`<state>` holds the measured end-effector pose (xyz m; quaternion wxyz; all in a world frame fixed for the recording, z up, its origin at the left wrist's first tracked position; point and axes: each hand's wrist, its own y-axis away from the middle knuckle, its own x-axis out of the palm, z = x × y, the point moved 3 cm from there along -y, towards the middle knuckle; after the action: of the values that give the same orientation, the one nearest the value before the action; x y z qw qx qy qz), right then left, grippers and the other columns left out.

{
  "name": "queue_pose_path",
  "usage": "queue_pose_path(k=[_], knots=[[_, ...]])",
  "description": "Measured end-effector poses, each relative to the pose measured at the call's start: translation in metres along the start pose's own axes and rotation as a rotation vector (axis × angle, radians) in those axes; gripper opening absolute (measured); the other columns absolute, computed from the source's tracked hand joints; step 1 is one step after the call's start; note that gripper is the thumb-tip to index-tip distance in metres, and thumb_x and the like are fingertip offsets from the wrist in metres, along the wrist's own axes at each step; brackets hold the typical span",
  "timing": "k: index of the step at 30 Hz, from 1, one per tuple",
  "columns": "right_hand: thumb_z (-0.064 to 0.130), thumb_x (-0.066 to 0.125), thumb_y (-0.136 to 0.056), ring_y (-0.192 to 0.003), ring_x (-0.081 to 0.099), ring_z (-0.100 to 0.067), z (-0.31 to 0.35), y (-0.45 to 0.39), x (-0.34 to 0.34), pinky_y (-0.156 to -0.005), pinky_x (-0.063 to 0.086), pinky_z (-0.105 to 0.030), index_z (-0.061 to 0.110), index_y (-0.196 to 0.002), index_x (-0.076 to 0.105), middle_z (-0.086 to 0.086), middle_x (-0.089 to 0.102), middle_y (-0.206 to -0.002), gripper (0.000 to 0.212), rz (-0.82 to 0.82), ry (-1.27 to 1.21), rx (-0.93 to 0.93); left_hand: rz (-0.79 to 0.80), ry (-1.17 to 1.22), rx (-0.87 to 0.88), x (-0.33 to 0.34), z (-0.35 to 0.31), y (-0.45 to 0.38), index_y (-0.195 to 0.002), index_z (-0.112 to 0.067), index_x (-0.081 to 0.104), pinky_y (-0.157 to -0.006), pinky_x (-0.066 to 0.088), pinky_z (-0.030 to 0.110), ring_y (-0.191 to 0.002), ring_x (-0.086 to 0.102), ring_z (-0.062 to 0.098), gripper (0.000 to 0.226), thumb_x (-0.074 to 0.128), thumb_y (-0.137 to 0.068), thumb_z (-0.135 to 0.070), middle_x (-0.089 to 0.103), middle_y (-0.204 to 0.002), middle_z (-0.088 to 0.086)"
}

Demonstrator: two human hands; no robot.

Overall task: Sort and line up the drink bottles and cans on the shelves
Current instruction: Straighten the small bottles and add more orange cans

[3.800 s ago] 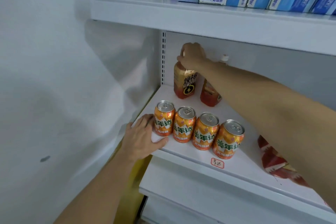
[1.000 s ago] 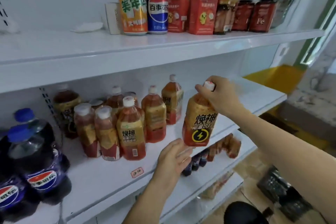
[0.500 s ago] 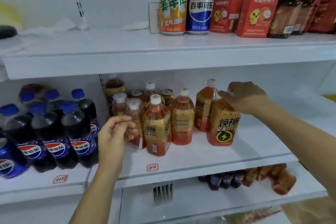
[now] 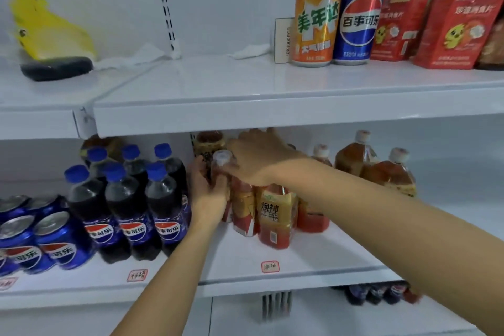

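Several orange-red energy drink bottles with yellow labels [image 4: 276,210] stand clustered on the middle shelf [image 4: 313,273]. My left hand [image 4: 208,196] grips the body of the leftmost white-capped bottle [image 4: 221,159] in that cluster. My right hand [image 4: 259,157] reaches across from the right, with fingers and thumb closed around the same bottle's neck and cap. Two more of these bottles [image 4: 390,176] stand apart to the right. Dark Pepsi bottles with blue caps [image 4: 131,199] stand left of the cluster, touching my left wrist side.
Blue Pepsi cans [image 4: 41,237] sit at the far left of the middle shelf. The upper shelf carries an orange can [image 4: 316,22], a blue Pepsi can [image 4: 357,19], red boxes [image 4: 455,22], a yellow bag [image 4: 49,24] and crumpled paper. More bottles lie on the lower shelf [image 4: 376,294].
My right hand let go of the bottle it set down at the right and moved left to the cluster. My left hand went in and took hold of the leftmost bottle.
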<state>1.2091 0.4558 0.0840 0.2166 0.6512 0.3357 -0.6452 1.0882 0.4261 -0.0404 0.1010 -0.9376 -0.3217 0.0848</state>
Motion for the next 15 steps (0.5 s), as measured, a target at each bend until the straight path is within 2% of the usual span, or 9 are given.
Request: queue_pose_path(k=[2, 3, 4, 5, 7, 10, 13, 14, 15], knots=[[0.04, 0.052, -0.1, -0.103, 0.06, -0.029, 0.003, -0.018, 0.017, -0.087, 0.045, -0.045, 0.022, -0.109, 0.058, 0.0, 0.06, -0.098, 0.021, 0.129, 0.023, -0.011, 0.079, 0.029, -0.064, 0.006, 0.001, -0.01, -0.117, -0.052, 0.051, -0.09, 0.049, 0.028, -0.097, 0.058, -0.011, 0.037, 0.066, -0.096, -0.025, 0.061, -0.106, -0.025], [0.041, 0.06, -0.096, -0.101, 0.062, -0.027, 0.003, -0.024, 0.024, -0.078, 0.045, -0.04, 0.02, -0.111, 0.057, 0.0, 0.061, -0.1, 0.026, 0.156, 0.004, -0.02, 0.126, 0.025, -0.098, 0.009, 0.002, -0.016, -0.105, -0.06, 0.054, -0.089, 0.05, 0.031, -0.089, 0.056, -0.015, 0.045, 0.068, -0.097, -0.018, 0.061, -0.096, -0.029], [0.044, 0.068, -0.09, -0.098, 0.064, -0.026, 0.002, -0.029, 0.029, -0.072, 0.045, -0.036, 0.018, -0.113, 0.054, 0.0, 0.063, -0.101, 0.037, 0.161, -0.01, -0.032, 0.173, 0.027, -0.143, 0.011, 0.004, -0.019, -0.094, -0.064, 0.057, -0.09, 0.051, 0.035, -0.087, 0.058, -0.014, 0.054, 0.069, -0.095, -0.011, 0.064, -0.091, -0.03], [0.049, 0.074, -0.083, -0.096, 0.065, -0.024, 0.0, -0.033, 0.033, -0.068, 0.046, -0.034, 0.019, -0.119, 0.053, 0.001, 0.064, -0.102, 0.051, 0.154, -0.011, -0.042, 0.212, 0.039, -0.189, 0.012, 0.009, -0.022, -0.092, -0.061, 0.06, -0.093, 0.053, 0.037, -0.092, 0.061, -0.01, 0.058, 0.071, -0.092, -0.005, 0.067, -0.094, -0.027], [0.053, 0.083, -0.071, -0.094, 0.065, -0.024, -0.003, -0.038, 0.038, -0.068, 0.05, -0.033, 0.018, -0.135, 0.047, 0.001, 0.067, -0.106, 0.082, 0.147, 0.011, -0.041, 0.283, 0.072, -0.237, 0.01, 0.018, -0.023, -0.107, -0.05, 0.059, -0.093, 0.053, 0.031, -0.109, 0.063, 0.004, 0.061, 0.073, -0.084, 0.005, 0.068, -0.111, -0.016], [0.048, 0.09, -0.06, -0.092, 0.066, -0.026, -0.004, -0.038, 0.046, -0.066, 0.056, -0.034, 0.015, -0.15, 0.024, -0.003, 0.068, -0.106, 0.116, 0.165, 0.012, 0.006, 0.303, 0.111, -0.257, 0.002, 0.03, -0.021, -0.138, -0.034, 0.048, -0.08, 0.049, 0.018, -0.12, 0.059, 0.015, 0.08, 0.063, -0.079, 0.017, 0.062, -0.131, -0.003], [0.042, 0.091, -0.062, -0.081, 0.063, -0.022, -0.003, -0.033, 0.044, -0.058, 0.051, -0.033, 0.018, -0.151, 0.018, 0.001, 0.063, -0.092, 0.118, 0.159, -0.037, 0.018, 0.291, 0.158, -0.203, -0.001, 0.032, -0.018, -0.144, -0.031, 0.039, -0.07, 0.05, 0.006, -0.111, 0.056, -0.004, 0.081, 0.067, -0.083, 0.015, 0.055, -0.133, -0.008], [0.04, 0.091, -0.064, -0.075, 0.06, -0.018, -0.002, -0.03, 0.041, -0.055, 0.047, -0.031, 0.017, -0.151, 0.019, 0.004, 0.059, -0.085, 0.115, 0.152, -0.053, 0.015, 0.274, 0.159, -0.173, -0.001, 0.033, -0.017, -0.14, -0.034, 0.038, -0.075, 0.051, 0.006, -0.108, 0.056, -0.011, 0.079, 0.07, -0.084, 0.012, 0.055, -0.13, -0.012], [0.038, 0.09, -0.065, -0.074, 0.058, -0.017, 0.0, -0.026, 0.038, -0.055, 0.047, -0.031, 0.017, -0.15, 0.021, 0.006, 0.056, -0.081, 0.111, 0.139, -0.055, 0.015, 0.251, 0.138, -0.14, -0.003, 0.034, -0.013, -0.137, -0.039, 0.038, -0.086, 0.052, 0.01, -0.109, 0.056, -0.013, 0.077, 0.072, -0.085, 0.006, 0.055, -0.129, -0.015]])
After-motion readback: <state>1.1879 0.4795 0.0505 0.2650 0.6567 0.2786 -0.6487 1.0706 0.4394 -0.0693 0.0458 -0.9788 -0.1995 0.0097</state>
